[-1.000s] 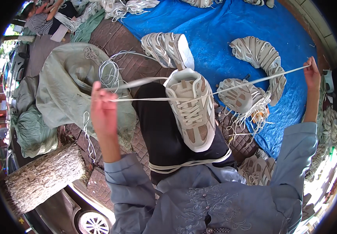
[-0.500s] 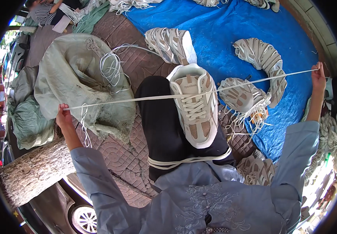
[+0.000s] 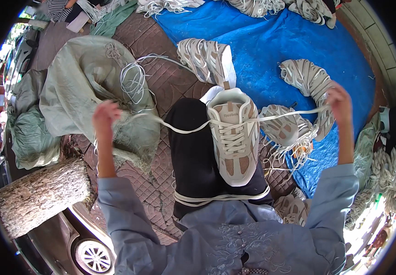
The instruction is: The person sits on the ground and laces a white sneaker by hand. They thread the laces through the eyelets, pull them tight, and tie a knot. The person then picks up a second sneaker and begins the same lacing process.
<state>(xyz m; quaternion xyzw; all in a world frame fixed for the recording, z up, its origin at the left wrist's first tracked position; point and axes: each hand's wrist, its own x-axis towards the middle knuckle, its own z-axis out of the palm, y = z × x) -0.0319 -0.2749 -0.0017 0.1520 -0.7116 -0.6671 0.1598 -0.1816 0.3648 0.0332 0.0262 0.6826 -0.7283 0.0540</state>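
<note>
A beige and white sneaker (image 3: 234, 137) rests across my thighs, its toe toward me. Its lower eyelets are laced in crossing rows. From the upper eyelets a long pale shoelace (image 3: 184, 132) runs out to both sides, sagging on the left and nearly straight on the right. My left hand (image 3: 105, 114), slightly blurred, pinches one side of the lace over the sack. Over the blue sheet, my right hand (image 3: 340, 101) is closed on the other side. Neither hand touches the shoe. Several more laces (image 3: 221, 199) lie across my lap.
On the blue tarp (image 3: 253, 36) are curved rows of nested shoe uppers (image 3: 306, 75), another group of shoes (image 3: 207, 57) and a tangle of laces (image 3: 299, 145). Left are a pale sack (image 3: 83, 78), a loose white cord (image 3: 133, 80) and a tree trunk (image 3: 44, 195). A person (image 3: 62, 10) sits far left.
Both hands have come inward and nearer each other. The shoelace, stretched tight between them before, now hangs slack, mostly on the left. The sneaker sits slightly lower in view.
</note>
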